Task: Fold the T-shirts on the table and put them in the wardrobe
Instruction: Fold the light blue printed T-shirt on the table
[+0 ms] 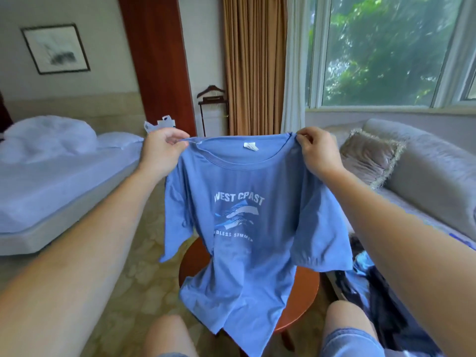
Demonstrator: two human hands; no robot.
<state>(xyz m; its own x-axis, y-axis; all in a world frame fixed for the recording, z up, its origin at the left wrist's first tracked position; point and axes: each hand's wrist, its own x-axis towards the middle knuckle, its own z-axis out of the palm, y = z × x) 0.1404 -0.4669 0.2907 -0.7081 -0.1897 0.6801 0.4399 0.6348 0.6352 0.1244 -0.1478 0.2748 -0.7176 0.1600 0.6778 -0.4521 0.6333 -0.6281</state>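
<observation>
Head view: two-handed hold on a shirt before folding. The left hand (pixel 161 150) and the right hand (pixel 318 150) are raised at the same height and well apart. Each has its fingers curled and its thumb closed against them, pinching one shoulder of the blue shirt (pixel 239 228) just outside the collar. The shirt spans the gap between the hands and hangs below them, collar uppermost and printed front toward the person, with a sleeve drooping beneath each wrist. Its long axis runs straight down from the hands, collar to hem. Its short axis, shoulder to shoulder, is the line joining the two grips. Neither hand is nearer, so the cloth hangs square rather than skewed. Below the hands stands a round table (pixel 306 295). The lower part of the shirt drapes over its top and the hem falls past the near rim, but the cloth hides the surface, so how much rests there is uncertain. The next step is probably to lower both hands together, away from the body, tipping the long axis from vertical to flat across the table. A pile (pixel 381 305) of other garments lies below and outside the right forearm. No wardrobe is in view.
</observation>
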